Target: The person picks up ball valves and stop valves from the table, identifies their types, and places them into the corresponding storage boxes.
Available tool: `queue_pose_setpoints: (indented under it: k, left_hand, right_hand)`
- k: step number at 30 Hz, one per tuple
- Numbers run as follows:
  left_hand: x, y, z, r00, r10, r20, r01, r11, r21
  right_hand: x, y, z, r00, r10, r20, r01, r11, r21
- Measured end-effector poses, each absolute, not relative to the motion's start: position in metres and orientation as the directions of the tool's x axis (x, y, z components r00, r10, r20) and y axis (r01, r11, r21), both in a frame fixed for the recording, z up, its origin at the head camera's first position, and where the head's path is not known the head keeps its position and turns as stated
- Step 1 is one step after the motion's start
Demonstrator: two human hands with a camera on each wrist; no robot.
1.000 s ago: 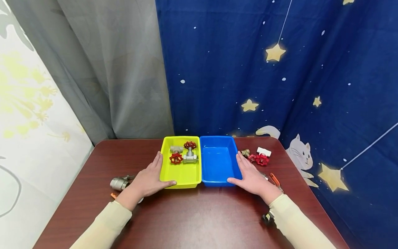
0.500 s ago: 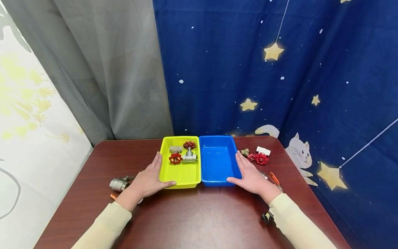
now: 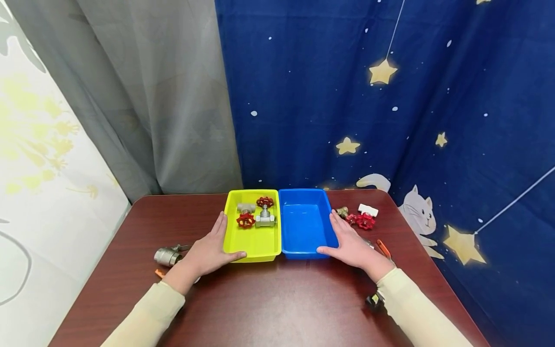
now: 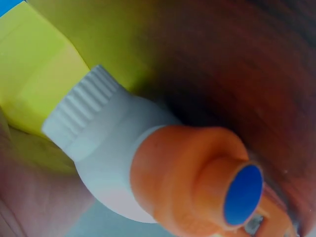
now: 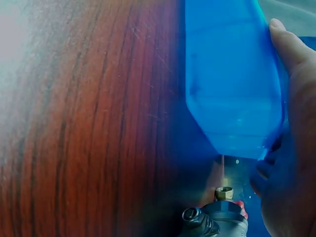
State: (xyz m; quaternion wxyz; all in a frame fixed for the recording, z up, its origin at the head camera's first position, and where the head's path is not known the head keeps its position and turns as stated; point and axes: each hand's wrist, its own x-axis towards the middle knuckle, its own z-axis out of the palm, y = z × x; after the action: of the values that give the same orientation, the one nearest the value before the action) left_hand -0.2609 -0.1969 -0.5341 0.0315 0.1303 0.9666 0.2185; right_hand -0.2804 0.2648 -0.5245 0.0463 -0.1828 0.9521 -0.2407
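Observation:
My left hand [image 3: 210, 252] rests along the left side of a yellow tray [image 3: 256, 245], fingers straight and thumb at the front rim. Against the right side of a blue tray [image 3: 305, 231] lies my right hand [image 3: 352, 246], also with extended fingers. The two trays stand side by side, touching. Two valves with red handwheels, a dull one [image 3: 246, 214] and a shinier one [image 3: 265, 214], lie in the yellow tray; nothing shows inside the blue one. In the right wrist view, a thumb and part of the hand [image 5: 296, 113] sit along the blue tray's rim.
A metal ball valve [image 3: 166, 256] lies left of my left hand. A white-and-orange plastic valve [image 4: 148, 158] fills the left wrist view. Right of my right hand are red-handled valves [image 3: 365, 221], a white fitting [image 3: 368, 210] and an orange handle [image 3: 383, 248]. Curtains hang behind the table [image 3: 277, 308].
Both hands and the trays keep their places. The head view shifts very slightly.

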Motion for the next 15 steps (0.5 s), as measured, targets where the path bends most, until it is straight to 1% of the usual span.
queue_pose_setpoints:
  k: [4, 10, 12, 15]
  left_hand:
    - [-0.261, -0.197, -0.536, -0.966, 0.257, -0.012, 0.225, 0.869, 0.44]
    - [-0.26, -0.197, -0.538, -0.967, 0.255, -0.012, 0.224, 0.868, 0.443]
    - [-0.26, -0.197, -0.538, -0.967, 0.256, -0.007, 0.227, 0.867, 0.444]
    - [-0.26, -0.197, -0.537, -0.966, 0.259, -0.004, 0.23, 0.864, 0.448]
  right_hand:
    - [-0.282, 0.27, -0.519, -0.93, -0.366, 0.031, -0.333, 0.804, -0.492]
    - [-0.291, 0.284, -0.505, -0.923, -0.333, 0.192, -0.384, 0.798, -0.464]
    - [-0.294, 0.289, -0.5, -0.921, -0.323, 0.219, -0.389, 0.798, -0.46]
    - [-0.298, 0.298, -0.493, -0.926, -0.306, 0.223, -0.377, 0.8, -0.466]
